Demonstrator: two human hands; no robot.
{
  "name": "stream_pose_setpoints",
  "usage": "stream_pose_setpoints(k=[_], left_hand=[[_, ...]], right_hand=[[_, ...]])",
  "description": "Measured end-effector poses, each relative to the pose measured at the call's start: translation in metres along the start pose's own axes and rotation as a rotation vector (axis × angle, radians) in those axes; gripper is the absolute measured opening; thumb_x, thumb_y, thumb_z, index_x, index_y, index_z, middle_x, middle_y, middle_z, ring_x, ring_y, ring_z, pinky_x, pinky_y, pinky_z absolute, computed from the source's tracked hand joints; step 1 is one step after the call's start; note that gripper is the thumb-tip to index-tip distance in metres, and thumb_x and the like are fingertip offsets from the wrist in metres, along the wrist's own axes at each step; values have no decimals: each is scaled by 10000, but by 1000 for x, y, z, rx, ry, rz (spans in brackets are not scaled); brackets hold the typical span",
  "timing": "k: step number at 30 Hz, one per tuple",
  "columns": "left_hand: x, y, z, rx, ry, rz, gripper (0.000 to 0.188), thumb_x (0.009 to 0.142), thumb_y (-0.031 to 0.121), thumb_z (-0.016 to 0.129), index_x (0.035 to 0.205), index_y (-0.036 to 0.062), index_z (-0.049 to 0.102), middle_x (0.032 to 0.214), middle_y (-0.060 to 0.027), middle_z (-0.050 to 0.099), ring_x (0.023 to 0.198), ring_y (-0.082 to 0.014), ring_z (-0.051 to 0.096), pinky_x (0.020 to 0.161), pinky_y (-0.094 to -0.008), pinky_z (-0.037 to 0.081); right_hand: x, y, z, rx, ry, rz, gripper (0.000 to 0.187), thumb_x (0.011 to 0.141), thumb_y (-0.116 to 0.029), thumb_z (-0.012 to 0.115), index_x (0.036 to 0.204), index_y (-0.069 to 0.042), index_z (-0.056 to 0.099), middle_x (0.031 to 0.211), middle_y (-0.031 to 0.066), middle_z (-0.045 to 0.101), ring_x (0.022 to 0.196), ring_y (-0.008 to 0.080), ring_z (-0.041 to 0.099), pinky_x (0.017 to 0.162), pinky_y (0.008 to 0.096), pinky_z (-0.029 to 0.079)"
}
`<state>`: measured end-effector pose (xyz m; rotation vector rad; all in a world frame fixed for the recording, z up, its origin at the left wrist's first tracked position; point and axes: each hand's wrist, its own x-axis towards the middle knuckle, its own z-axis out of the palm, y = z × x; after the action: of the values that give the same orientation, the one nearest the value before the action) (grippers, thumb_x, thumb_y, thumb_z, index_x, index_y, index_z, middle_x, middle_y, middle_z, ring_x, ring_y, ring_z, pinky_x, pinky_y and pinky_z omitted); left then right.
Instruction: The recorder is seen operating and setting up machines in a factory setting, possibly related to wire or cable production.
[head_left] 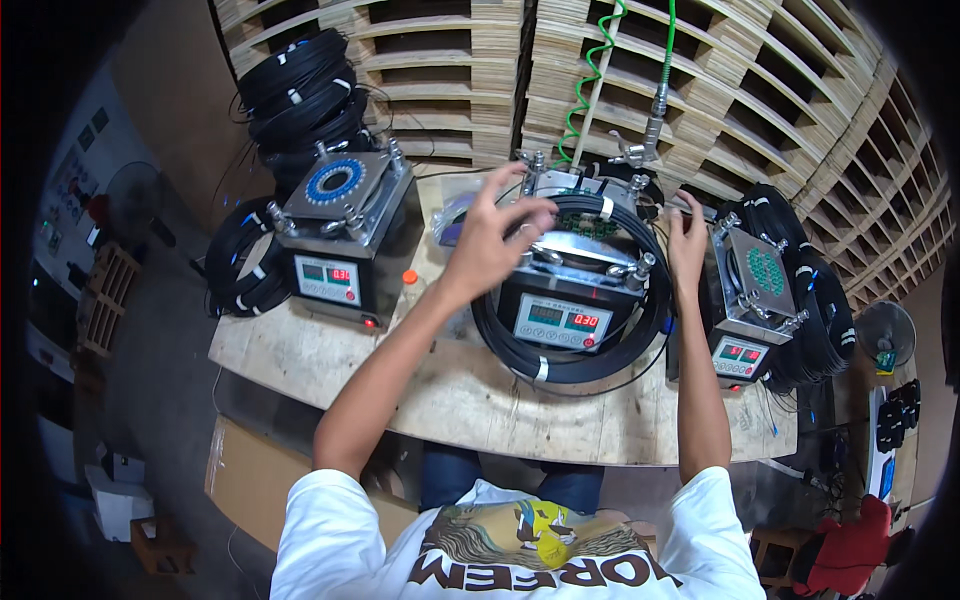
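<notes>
Head view: left hand (495,235) up, fingers spread, over upper left of big round coil of thin black cable (588,376). Right hand (688,238) up by coil's right edge, fingers loose. Hands well apart; cannot tell if either touches coil. Coil circles front of middle black-and-silver metal box (575,292) on pale wooden tabletop (440,390).
</notes>
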<state>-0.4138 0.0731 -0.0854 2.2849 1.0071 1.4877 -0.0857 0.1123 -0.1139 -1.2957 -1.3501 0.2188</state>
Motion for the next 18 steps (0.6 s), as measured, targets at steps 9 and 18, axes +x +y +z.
stream_pose_setpoints(k=[9, 18], left_hand=[[-53, -9, -5, -101, -83, -37, 268, 814, 268, 801, 880, 54, 653, 1522, -222, 351, 1367, -409, 424, 1118, -429, 344], [-63, -14, -16, -5, 2, -21, 232, 879, 254, 739, 1034, 82, 754, 1419, -181, 500, 1241, -335, 535, 1014, -395, 426]], right_hand=[[-85, -80, -11, -138, 25, -272, 315, 892, 46, 538, 1180, -32, 639, 924, 107, 544, 727, 197, 545, 658, 315, 451], [-110, -72, -11, -210, 20, -285, 329, 806, 22, 631, 1125, -50, 670, 909, 124, 518, 874, 292, 548, 824, 401, 438]])
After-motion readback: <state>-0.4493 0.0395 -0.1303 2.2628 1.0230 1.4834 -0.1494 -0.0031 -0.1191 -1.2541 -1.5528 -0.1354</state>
